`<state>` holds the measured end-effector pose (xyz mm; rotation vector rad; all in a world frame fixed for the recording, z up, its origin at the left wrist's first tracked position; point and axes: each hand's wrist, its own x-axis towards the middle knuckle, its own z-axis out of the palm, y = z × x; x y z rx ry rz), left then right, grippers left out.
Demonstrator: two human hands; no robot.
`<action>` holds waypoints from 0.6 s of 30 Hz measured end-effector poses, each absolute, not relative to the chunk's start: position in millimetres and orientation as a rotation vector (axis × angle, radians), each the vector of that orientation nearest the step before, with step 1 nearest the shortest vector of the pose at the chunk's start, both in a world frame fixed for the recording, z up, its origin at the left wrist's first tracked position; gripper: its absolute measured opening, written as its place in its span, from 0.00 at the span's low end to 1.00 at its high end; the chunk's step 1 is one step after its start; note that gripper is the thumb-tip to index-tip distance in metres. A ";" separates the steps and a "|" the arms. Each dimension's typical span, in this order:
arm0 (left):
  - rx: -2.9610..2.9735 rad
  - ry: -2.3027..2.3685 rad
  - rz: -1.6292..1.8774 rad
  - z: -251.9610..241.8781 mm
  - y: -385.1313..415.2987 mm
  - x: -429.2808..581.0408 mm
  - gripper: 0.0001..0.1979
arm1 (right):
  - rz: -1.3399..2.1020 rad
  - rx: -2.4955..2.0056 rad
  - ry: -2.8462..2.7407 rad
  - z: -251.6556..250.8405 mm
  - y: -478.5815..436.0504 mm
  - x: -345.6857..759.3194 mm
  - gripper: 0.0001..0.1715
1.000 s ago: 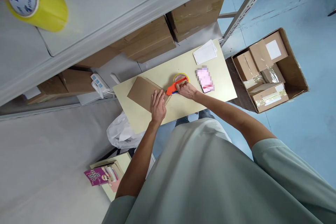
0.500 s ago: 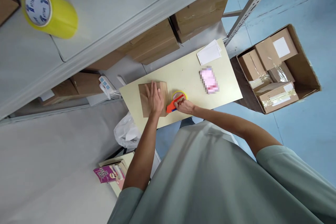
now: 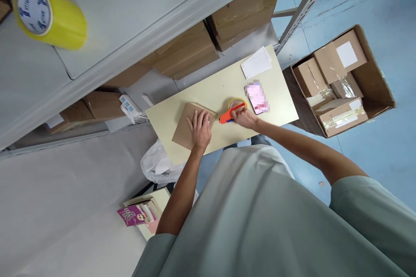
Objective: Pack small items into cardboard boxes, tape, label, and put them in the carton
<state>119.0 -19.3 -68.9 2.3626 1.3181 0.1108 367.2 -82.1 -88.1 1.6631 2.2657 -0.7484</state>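
Observation:
My left hand (image 3: 201,130) lies on top of a small brown cardboard box (image 3: 182,130), its fingers spread over the surface. The box sits at an angle on the pale yellow table (image 3: 224,88). Just to the right, my right hand (image 3: 246,118) is closed round the handle of an orange tape dispenser (image 3: 226,116) that carries a yellow-rimmed roll of tape. A gap separates the dispenser from the box. Part of the handle is hidden by my fingers.
A pink-screened phone (image 3: 256,97) and white paper slips (image 3: 256,63) lie on the table's right side. An open carton (image 3: 378,73) of packed boxes stands on the floor to the right. A yellow tape roll (image 3: 52,15) stands on the grey shelf (image 3: 130,0).
My right hand has moved the tape dispenser right, away from the box. The box has turned on the table under my left hand, which has shifted slightly right.

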 end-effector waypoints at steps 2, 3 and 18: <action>2.356 1.306 0.111 -69.5 -21.8 119.6 0.26 | -0.704 1.713 2.222 -89.0 -67.8 394.2 0.24; 2.356 1.299 0.109 -69.8 -22.9 119.9 0.26 | -0.680 1.713 2.224 -89.1 -60.8 400.7 0.24; 2.329 1.363 0.171 -69.2 -29.6 127.9 0.27 | -0.727 1.777 2.208 -68.3 -35.1 351.5 0.25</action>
